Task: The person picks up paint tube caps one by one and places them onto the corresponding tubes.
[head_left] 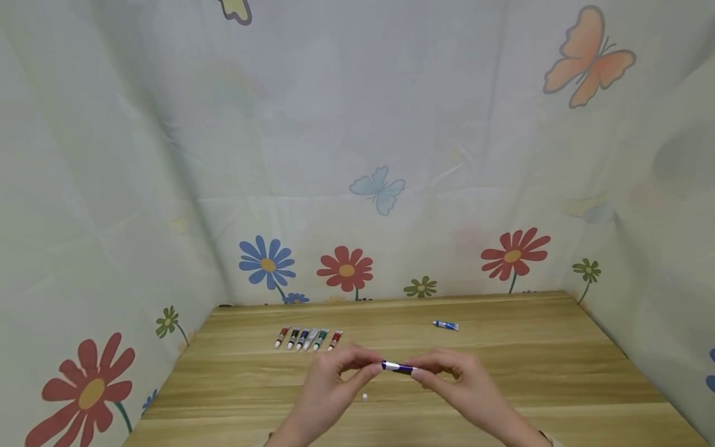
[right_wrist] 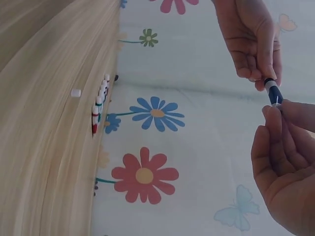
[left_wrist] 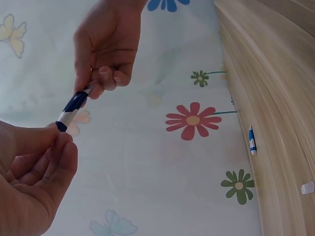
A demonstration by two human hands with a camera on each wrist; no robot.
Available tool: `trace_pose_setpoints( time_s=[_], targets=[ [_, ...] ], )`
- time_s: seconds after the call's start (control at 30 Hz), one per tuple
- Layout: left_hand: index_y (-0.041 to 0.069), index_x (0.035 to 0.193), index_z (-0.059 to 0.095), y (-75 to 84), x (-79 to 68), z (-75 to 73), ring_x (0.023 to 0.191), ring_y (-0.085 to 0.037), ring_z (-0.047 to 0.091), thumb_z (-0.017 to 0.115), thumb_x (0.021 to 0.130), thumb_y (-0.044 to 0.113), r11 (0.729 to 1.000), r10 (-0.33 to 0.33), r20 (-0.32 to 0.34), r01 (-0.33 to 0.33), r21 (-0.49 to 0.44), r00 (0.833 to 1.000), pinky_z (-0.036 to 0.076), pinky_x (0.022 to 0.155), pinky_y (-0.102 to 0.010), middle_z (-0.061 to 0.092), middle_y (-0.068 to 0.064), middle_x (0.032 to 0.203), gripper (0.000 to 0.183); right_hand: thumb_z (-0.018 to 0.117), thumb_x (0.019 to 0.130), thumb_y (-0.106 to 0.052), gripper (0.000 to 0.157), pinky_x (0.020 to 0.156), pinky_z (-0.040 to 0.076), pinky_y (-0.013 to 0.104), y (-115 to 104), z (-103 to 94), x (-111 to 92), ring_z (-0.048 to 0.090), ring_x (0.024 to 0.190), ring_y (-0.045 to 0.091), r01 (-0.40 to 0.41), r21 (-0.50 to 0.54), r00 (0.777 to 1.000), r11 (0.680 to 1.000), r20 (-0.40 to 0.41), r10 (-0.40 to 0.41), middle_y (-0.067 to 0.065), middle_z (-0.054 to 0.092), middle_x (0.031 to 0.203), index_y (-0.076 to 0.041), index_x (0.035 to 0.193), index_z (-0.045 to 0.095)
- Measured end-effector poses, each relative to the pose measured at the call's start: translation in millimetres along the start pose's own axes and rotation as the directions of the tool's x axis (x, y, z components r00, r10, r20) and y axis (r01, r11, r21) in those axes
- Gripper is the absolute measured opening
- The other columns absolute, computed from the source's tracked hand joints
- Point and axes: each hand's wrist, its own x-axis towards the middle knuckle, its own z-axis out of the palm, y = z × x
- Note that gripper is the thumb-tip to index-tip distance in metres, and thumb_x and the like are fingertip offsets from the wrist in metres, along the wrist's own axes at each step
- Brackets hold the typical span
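Observation:
A small dark blue paint tube with a white band is held up above the table between both hands. My left hand pinches one end between thumb and fingertips; the right hand pinches the other end the same way. Both wrist views show the tube spanning the gap between the fingertips, its ends partly covered. On the wood below, a small white cap lies just right of the left hand, apart from it.
Several paint tubes in red, black, blue, white and green lie in a row, back left on the wooden table. A lone blue-and-white tube lies back right. Patterned cloth hangs behind and along both sides.

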Motion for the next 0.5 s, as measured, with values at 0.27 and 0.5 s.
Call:
trace_pose_setpoints(
  time_s=[0.27, 0.5],
  targets=[
    [0.018, 0.103, 0.076, -1.7, -0.1, 0.4, 0.087, -0.010, 0.070, 0.072, 0.094, 0.017, 0.998, 0.054, 0.007, -0.054, 0.035, 0.999, 0.058, 0.078, -0.028, 0.073, 0.010, 0.096, 0.010, 0.066, 0.099, -0.023, 0.017, 0.069, 0.056, 0.033, 0.3, -3.5, 1.4, 0.066, 0.077, 0.018, -0.137, 0.073, 0.988, 0.988, 0.076, 0.131, 0.006, 0.074, 0.098, -0.015, 0.110, 0.077],
    [0.022, 0.104, 0.077, -4.4, 2.8, -3.2, 0.088, -0.010, 0.068, 0.071, 0.095, 0.028, 0.995, 0.086, 0.019, -0.087, 0.049, 0.996, 0.058, 0.077, -0.028, 0.072, 0.012, 0.097, 0.012, 0.065, 0.100, -0.022, 0.021, 0.074, 0.057, 0.033, 0.5, -4.1, 3.3, 0.066, 0.083, 0.018, -0.141, 0.085, 0.989, 0.986, 0.058, 0.137, 0.001, 0.074, 0.101, -0.013, 0.116, 0.075]
  ],
)
